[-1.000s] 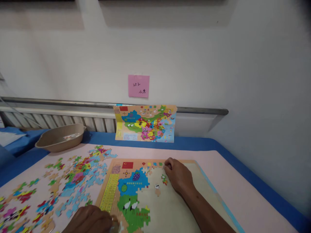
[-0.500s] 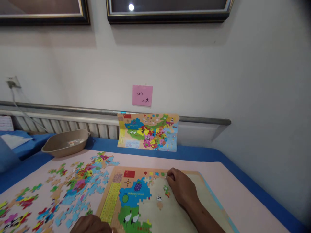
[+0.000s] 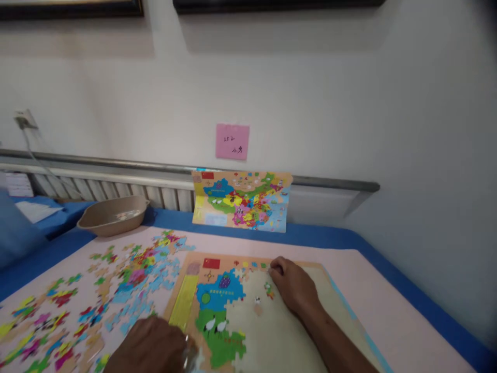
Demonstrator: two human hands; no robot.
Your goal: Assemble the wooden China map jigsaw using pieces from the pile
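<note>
A jigsaw puzzle map (image 3: pixel 217 295) lies partly assembled in its tray, with the left side filled in and bare backing showing on the right. At the tray's top edge rests my right hand (image 3: pixel 295 287), its fingers curled and pinched together; whatever is in them is hidden. Some loose puzzle pieces (image 3: pixel 268 289) lie on the backing beside it. My left hand (image 3: pixel 149 344) is over the tray's lower left edge, blurred, with fingers curled. Something pale and shiny shows at its fingertips, too smeared to name.
Many loose puzzle pieces (image 3: pixel 135 274) spread over the pink sheet (image 3: pixel 388 290) on the left. Behind them stands a beige basin (image 3: pixel 112 216). A printed reference map (image 3: pixel 243 202) leans upright against the wall rail (image 3: pixel 337 183). Blue cloth (image 3: pixel 330 231) covers the table's edge.
My left hand has come further into view, up and to the right. My right hand stays at the tray's top edge. The whole view has tilted slightly downward.
</note>
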